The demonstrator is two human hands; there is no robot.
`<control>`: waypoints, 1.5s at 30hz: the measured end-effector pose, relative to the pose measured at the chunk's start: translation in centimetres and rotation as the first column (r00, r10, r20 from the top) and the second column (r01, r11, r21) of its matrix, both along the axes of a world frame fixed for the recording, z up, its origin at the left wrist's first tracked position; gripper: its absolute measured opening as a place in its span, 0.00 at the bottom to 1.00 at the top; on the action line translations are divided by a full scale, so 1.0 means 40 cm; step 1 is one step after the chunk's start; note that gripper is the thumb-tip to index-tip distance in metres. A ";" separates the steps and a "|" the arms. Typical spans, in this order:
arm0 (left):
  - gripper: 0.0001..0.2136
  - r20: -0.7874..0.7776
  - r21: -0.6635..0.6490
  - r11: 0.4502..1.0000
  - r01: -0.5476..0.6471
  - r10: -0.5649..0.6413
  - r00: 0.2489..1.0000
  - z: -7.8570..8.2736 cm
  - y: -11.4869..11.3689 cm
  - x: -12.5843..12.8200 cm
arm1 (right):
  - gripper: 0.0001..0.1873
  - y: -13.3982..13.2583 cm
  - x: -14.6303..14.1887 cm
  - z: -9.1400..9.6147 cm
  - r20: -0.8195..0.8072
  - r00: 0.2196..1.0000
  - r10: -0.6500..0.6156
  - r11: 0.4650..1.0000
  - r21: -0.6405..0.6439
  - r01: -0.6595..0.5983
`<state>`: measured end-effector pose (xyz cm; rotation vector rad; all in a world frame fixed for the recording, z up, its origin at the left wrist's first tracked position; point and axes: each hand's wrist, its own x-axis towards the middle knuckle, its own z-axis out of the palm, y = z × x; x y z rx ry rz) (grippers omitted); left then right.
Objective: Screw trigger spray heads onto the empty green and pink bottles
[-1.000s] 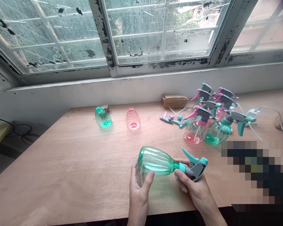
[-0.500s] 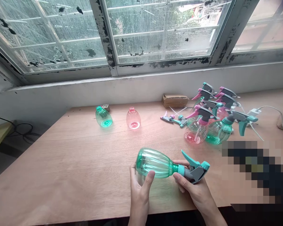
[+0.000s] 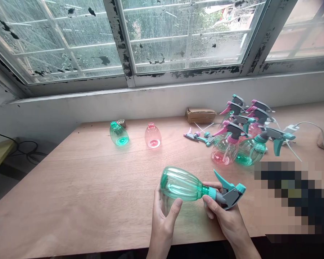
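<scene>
A clear green spray bottle (image 3: 182,184) lies on its side in the air above the table's front, base to the left. Its grey and teal trigger head (image 3: 230,194) points right. My right hand (image 3: 229,217) is closed around the neck, thumb and fingers at the teal collar. Under the bottle's base, my left hand (image 3: 164,219) cups the body, its thumb in front and the other fingers mostly hidden behind the plastic.
On the wooden table (image 3: 83,194), a green bottle (image 3: 118,133) and a pink bottle (image 3: 152,136) stand without heads. Loose trigger heads (image 3: 199,136) lie near a cardboard box (image 3: 200,116). Several assembled spray bottles (image 3: 225,145) crowd the right, beside a white cable (image 3: 313,125).
Both hands and the spray bottle have shifted slightly to the right. The bottle's body sits a little higher. The things on the table have stayed put.
</scene>
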<state>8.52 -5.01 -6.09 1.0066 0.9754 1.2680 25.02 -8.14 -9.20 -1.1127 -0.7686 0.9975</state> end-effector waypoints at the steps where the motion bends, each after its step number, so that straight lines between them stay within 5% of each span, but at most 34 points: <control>1: 0.26 0.003 0.000 1.000 -0.014 0.014 1.000 0.004 0.000 0.002 | 0.21 -0.001 -0.002 0.003 0.008 1.000 0.001 1.000 0.000 -0.001; 6: 0.29 -0.003 -0.061 0.994 -0.088 0.088 0.996 0.004 0.006 0.007 | 0.21 -0.004 -0.004 0.012 0.022 1.000 0.014 1.000 0.001 -0.014; 13: 0.27 -0.074 -0.008 1.000 0.008 -0.008 0.997 -0.030 0.012 0.001 | 0.20 0.003 0.010 -0.003 -0.076 0.996 -0.050 0.998 0.018 0.052; 26: 0.25 -0.024 -0.052 0.993 -0.105 0.104 0.994 -0.007 0.010 -0.001 | 0.23 -0.008 0.001 0.003 0.004 1.000 0.027 0.999 -0.038 -0.027; 32: 0.33 0.038 -0.032 0.999 -0.030 0.032 0.999 -0.009 0.016 -0.006 | 0.23 0.003 0.004 0.003 -0.029 1.000 0.005 0.999 -0.033 -0.006; 38: 0.30 0.040 -0.043 0.994 0.103 -0.101 0.994 -0.009 0.009 -0.008 | 0.23 0.006 0.012 -0.010 -0.068 0.997 -0.036 0.999 -0.043 0.033; 45: 0.22 0.019 -0.046 0.999 0.004 -0.003 1.000 0.012 0.000 0.004 | 0.23 0.008 0.011 -0.008 -0.096 0.995 0.005 1.000 -0.016 -0.007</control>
